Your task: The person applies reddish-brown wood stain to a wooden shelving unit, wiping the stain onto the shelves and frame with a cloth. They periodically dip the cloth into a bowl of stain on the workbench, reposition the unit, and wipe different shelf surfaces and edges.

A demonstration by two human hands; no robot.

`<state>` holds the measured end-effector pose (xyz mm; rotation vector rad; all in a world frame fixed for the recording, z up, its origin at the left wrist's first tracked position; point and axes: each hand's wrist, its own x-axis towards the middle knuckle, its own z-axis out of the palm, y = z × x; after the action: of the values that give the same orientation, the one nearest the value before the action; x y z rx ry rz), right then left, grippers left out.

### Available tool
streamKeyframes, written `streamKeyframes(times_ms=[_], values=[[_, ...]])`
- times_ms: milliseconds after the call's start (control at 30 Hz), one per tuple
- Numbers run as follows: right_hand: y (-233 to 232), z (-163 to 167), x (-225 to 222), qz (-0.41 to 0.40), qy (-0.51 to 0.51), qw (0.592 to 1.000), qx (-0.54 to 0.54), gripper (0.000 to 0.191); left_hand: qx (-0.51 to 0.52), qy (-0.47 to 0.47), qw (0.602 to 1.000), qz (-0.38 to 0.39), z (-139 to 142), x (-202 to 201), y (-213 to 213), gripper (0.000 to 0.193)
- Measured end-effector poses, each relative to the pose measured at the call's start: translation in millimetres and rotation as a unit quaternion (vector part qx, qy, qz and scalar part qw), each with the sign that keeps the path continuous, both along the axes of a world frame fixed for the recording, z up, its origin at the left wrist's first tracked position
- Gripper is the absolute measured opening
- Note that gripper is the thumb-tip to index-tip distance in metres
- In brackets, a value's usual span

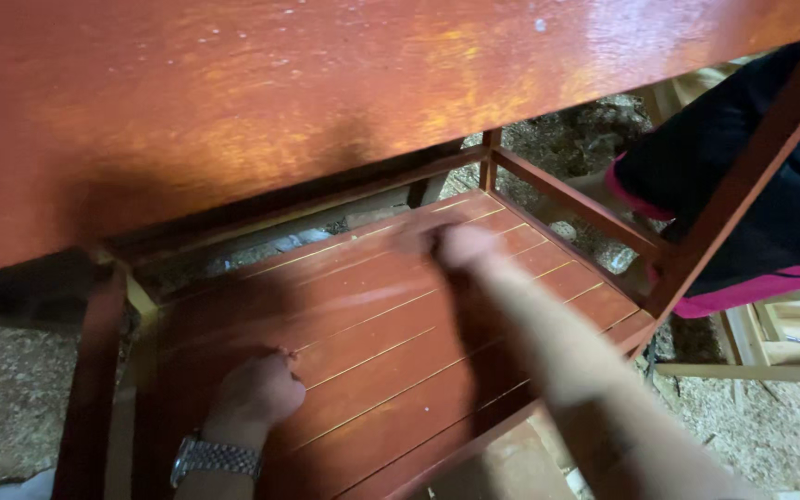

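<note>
1. Left hand (256,389), at 7 o'clock, is curled shut w/ knuckles pressed on the red slatted shelf (372,324); nothing seen held.
2. Right hand (451,245), near centre, is motion-blurred; grip can't be told.
3. Risk: finish could be smeared or knuckles knocked on the table top (326,102) at 12 o'clock, given the tight gap.

Glossy red-painted wooden tabletop (326,102), slatted wooden shelf (391,324), metal wristwatch (215,456).

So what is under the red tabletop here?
Under the red tabletop sits a slatted lower shelf. The left hand rests on it and the blurred right hand reaches across it. The shelf's far edge is hidden by the top.
</note>
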<state>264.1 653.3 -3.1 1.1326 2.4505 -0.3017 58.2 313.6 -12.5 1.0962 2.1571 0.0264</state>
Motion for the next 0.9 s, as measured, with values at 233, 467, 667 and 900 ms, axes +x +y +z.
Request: streamKeyframes(times_ms=[233,467,667,900], values=[[62,3,84,-0.109,0.063,0.991,0.054,0.056,-0.002,0.017,0.999,-0.033,3,6,1,0.044],[-40,4,-36,0.051,0.081,0.983,0.158,0.033,-0.049,0.003,0.998,-0.045,7,11,16,0.038],[-206,18,-183,0.178,0.044,0.976,-0.122,0.044,0.002,-0.029,1.0,0.001,21,30,-3,0.045],[-140,19,-131,0.142,0.09,0.982,-0.084,0.047,0.107,0.147,0.983,0.032,74,57,-35,0.067]])
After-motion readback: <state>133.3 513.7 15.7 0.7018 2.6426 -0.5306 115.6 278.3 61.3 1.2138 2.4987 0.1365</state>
